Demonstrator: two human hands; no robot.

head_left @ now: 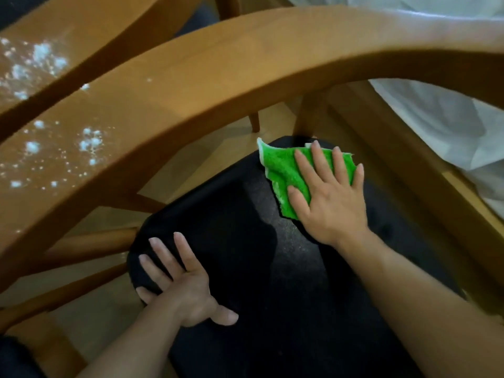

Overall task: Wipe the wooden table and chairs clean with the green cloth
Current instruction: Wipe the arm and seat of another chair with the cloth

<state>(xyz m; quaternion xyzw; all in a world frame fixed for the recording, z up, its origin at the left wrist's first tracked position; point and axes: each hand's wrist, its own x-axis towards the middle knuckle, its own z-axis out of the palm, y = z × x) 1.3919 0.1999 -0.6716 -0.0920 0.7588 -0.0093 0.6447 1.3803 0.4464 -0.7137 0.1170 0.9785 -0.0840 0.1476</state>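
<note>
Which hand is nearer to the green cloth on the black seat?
Right. The right hand presses flat on the green cloth. The left hand rests apart from it, on the black seat at its near left edge.

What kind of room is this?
Probably a dining room at home: a curved wooden chair back over a black padded seat, a shiny wooden table beside it, and white curtain fabric.

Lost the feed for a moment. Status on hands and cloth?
Right hand flat on green cloth, pressing it on black chair seat. Left hand flat on seat edge. Nothing in the way.
</note>
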